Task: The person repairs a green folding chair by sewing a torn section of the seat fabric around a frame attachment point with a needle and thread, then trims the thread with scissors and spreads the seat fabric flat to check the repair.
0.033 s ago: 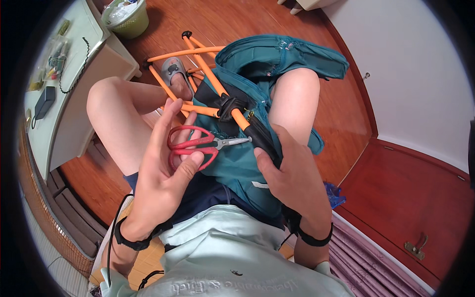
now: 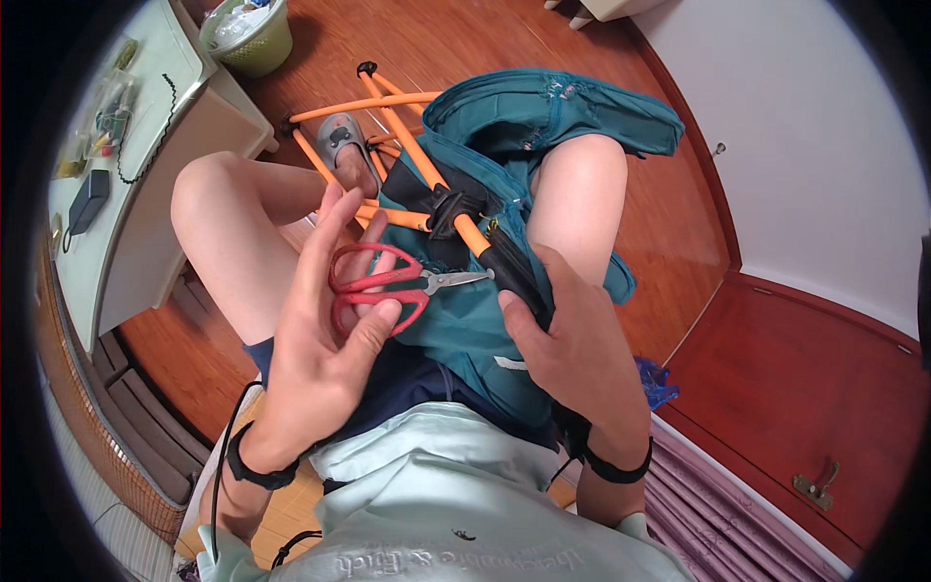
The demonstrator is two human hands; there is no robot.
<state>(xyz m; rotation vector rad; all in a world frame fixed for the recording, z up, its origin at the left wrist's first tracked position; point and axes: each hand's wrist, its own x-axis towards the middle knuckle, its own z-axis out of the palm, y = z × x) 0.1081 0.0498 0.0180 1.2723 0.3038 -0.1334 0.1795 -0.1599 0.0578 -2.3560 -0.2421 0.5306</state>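
Observation:
Red-handled scissors [image 2: 380,289] lie across the fingers of my left hand [image 2: 325,330], the thumb pressed on the lower loop and the index finger stretched away. Their blades point right, toward the black sleeve at the end of an orange pole. My right hand [image 2: 572,335] is wrapped round that black sleeve [image 2: 516,276]. The orange tube frame [image 2: 412,145] of what looks like a folding chair stretches away between my legs, its poles meeting at a black joint [image 2: 454,209]. Teal fabric [image 2: 465,339] joined to the frame drapes over my lap and right thigh.
At the left stands a pale table [image 2: 145,126] with a dark box [image 2: 89,202] and small packets on it. A green basket [image 2: 254,44] sits at the far left on the wooden floor [image 2: 330,39]. A red-brown cabinet [image 2: 795,388] is at the right, near a blue plastic bag [image 2: 657,383].
My left hand has shifted very slightly with the scissors. The right hand, frame and fabric look the same.

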